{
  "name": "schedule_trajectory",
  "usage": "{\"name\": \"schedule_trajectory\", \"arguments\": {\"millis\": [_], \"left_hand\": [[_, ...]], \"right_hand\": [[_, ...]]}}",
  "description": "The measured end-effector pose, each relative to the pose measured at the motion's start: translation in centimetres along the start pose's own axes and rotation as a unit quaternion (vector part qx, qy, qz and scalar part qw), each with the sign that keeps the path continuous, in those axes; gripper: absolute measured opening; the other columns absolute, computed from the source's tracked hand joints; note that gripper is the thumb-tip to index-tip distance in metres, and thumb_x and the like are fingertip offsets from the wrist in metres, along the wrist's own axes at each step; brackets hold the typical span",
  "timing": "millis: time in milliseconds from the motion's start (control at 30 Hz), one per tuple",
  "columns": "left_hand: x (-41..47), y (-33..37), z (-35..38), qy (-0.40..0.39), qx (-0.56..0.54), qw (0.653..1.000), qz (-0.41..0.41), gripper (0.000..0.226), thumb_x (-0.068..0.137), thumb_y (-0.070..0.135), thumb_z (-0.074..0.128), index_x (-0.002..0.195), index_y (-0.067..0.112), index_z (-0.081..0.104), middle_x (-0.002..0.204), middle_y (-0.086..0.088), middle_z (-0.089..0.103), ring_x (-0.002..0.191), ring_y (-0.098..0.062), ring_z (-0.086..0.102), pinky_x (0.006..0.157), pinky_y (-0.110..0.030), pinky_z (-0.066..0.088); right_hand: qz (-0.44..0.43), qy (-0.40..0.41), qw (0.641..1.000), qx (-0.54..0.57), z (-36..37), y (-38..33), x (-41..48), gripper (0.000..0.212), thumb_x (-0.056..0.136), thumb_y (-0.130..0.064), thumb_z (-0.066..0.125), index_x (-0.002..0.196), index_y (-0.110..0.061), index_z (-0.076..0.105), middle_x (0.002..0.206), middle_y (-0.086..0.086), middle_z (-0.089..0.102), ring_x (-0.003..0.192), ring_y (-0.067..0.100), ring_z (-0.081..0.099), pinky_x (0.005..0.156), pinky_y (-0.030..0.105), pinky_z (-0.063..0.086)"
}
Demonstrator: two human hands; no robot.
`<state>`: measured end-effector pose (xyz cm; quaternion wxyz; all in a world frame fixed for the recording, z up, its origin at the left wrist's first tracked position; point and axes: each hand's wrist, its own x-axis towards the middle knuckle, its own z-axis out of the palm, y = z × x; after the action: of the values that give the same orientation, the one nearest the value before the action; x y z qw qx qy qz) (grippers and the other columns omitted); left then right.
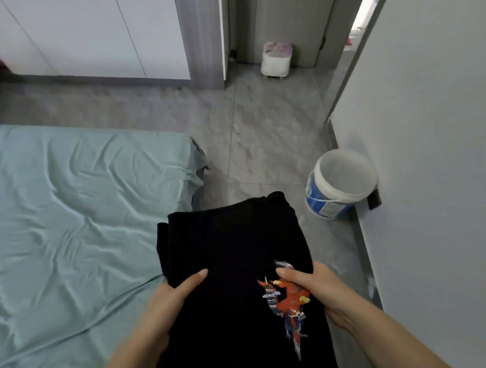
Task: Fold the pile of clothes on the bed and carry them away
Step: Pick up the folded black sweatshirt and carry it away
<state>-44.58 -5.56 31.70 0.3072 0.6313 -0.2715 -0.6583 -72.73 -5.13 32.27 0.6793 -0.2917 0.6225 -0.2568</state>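
Clothes [233, 240], folded black, sit between my hands: left hand [163, 306] grips the left edge, right hand [317, 289] the right, thumbs on top.

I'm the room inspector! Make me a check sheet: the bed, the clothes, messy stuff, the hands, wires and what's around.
Surface: bed, wrinkled green sheet.
Job's things: folded black clothes, red print on top, held beside the bed.
Clutter: white and blue bucket on the floor by the wall; white stool by the far door.
Hands: left hand and right hand grip the clothes, thumbs on top.
Cables: nothing seen.
Surroundings: grey tiled floor, white wardrobe.
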Motion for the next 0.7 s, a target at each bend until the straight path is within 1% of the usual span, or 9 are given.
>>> {"name": "schedule_trajectory", "arguments": {"millis": [133,233,300,367,433,500,567,633,700], "left_hand": [[5.6,3.9,2.4,0.003,0.019,1.0,-0.011,0.054,0.065,0.042,0.084,0.111,0.021,0.066,0.096,0.002,0.077,0.086,-0.019,0.074,0.078,-0.033,0.057],[10.5,7.9,3.6,0.011,0.037,0.999,0.013,0.042,0.07,0.041,0.082,0.106,0.025,0.066,0.089,0.009,0.077,0.079,-0.012,0.074,0.064,-0.022,0.057],[14.2,11.0,4.2,0.011,0.049,0.998,0.029,0.04,0.072,0.04,0.081,0.106,0.025,0.066,0.09,0.01,0.077,0.081,-0.011,0.074,0.066,-0.022,0.055],[18.1,14.6,4.8,0.004,0.058,0.998,0.035,0.037,0.074,0.039,0.08,0.106,0.024,0.067,0.087,0.011,0.076,0.079,-0.009,0.073,0.063,-0.019,0.055],[21.9,18.6,5.5,-0.01,0.066,0.997,0.039,0.039,0.076,0.038,0.079,0.11,0.022,0.066,0.091,0.007,0.077,0.081,-0.011,0.073,0.068,-0.022,0.057],[25.7,22.7,5.9,-0.024,0.077,0.996,0.044,0.046,0.076,0.04,0.079,0.116,0.02,0.066,0.099,0.004,0.076,0.09,-0.014,0.073,0.082,-0.031,0.057],[29.0,26.8,6.3,-0.034,0.083,0.995,0.052,0.051,0.075,0.041,0.079,0.119,0.02,0.065,0.103,0.004,0.075,0.093,-0.014,0.072,0.087,-0.033,0.056],[32.3,30.8,6.7,-0.045,0.089,0.993,0.068,0.051,0.075,0.041,0.079,0.119,0.02,0.065,0.101,0.007,0.075,0.09,-0.01,0.072,0.077,-0.024,0.057],[35.3,34.2,7.3,-0.054,0.091,0.992,0.072,0.052,0.075,0.041,0.079,0.119,0.018,0.065,0.1,0.006,0.076,0.088,-0.01,0.073,0.075,-0.024,0.057]], "right_hand": [[0.007,0.009,1.0,0.021,-2.7,-3.4,4.4,0.04,0.072,-0.033,0.082,0.103,-0.011,0.069,0.091,0.009,0.076,0.083,0.022,0.074,0.064,0.022,0.055],[0.01,0.015,0.999,0.031,-4.0,-7.1,8.6,0.051,0.062,-0.038,0.084,0.101,-0.007,0.071,0.093,0.015,0.075,0.086,0.027,0.073,0.075,0.032,0.057],[0.006,0.02,0.999,0.035,-4.8,-10.2,11.7,0.058,0.057,-0.039,0.085,0.102,-0.007,0.07,0.095,0.016,0.075,0.089,0.029,0.072,0.085,0.037,0.056],[-0.005,0.024,0.999,0.038,-5.5,-13.7,14.9,0.061,0.055,-0.04,0.086,0.105,-0.009,0.07,0.097,0.014,0.075,0.092,0.029,0.072,0.091,0.041,0.055],[-0.008,0.034,0.998,0.045,-6.2,-17.5,18.1,0.063,0.054,-0.04,0.087,0.107,-0.01,0.069,0.099,0.013,0.075,0.094,0.029,0.072,0.092,0.042,0.054],[-0.002,0.04,0.998,0.047,-7.0,-21.6,21.2,0.064,0.055,-0.038,0.088,0.108,-0.007,0.069,0.1,0.015,0.074,0.095,0.03,0.071,0.094,0.043,0.053],[0.01,0.037,0.998,0.049,-7.7,-25.5,24.0,0.066,0.054,-0.037,0.089,0.106,-0.003,0.07,0.099,0.017,0.074,0.094,0.03,0.071,0.089,0.04,0.055],[0.022,0.032,0.998,0.057,-8.6,-29.5,26.9,0.062,0.053,-0.033,0.091,0.102,-0.002,0.069,0.097,0.018,0.074,0.089,0.03,0.072,0.079,0.037,0.057],[0.033,0.026,0.996,0.073,-9.6,-32.9,29.6,0.057,0.054,-0.026,0.091,0.099,-0.002,0.069,0.096,0.019,0.074,0.087,0.031,0.073,0.073,0.036,0.058]]}}
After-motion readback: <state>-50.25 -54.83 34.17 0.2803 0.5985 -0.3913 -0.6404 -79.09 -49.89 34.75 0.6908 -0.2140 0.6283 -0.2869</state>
